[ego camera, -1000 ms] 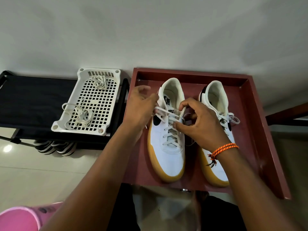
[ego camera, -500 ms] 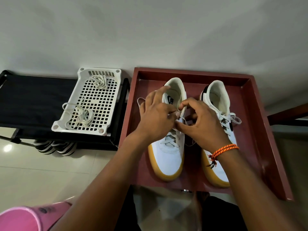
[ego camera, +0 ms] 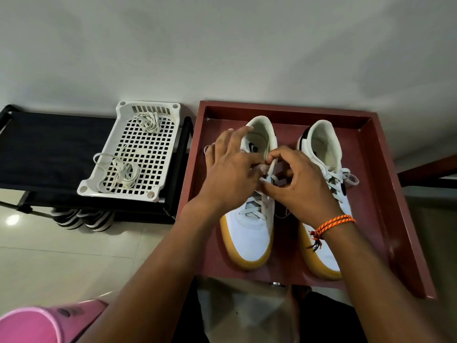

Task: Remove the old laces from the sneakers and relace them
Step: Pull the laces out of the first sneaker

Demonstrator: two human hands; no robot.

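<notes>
Two white sneakers with gum soles stand side by side in a dark red tray (ego camera: 385, 194). Over the upper eyelets of the left sneaker (ego camera: 249, 231) both hands meet. My left hand (ego camera: 230, 169) pinches the white lace (ego camera: 268, 173) with thumb and forefinger while its other fingers spread toward the shoe's collar. My right hand (ego camera: 299, 179) pinches the same lace from the right side, fingers curled; an orange cord is on that wrist. The right sneaker (ego camera: 329, 159) is laced and tied in a bow.
A white perforated basket (ego camera: 148, 154) holding two bundles of loose off-white laces (ego camera: 118, 173) sits on a black fabric rack (ego camera: 44, 149) to the left. Striped slippers (ego camera: 81, 219) lie under the rack. A pink plastic object (ego camera: 29, 325) is at the bottom left.
My left hand has come in from the left side of the shoe to meet the right hand over the lace, then spread its outer fingers. The right hand has stayed nearly in place.
</notes>
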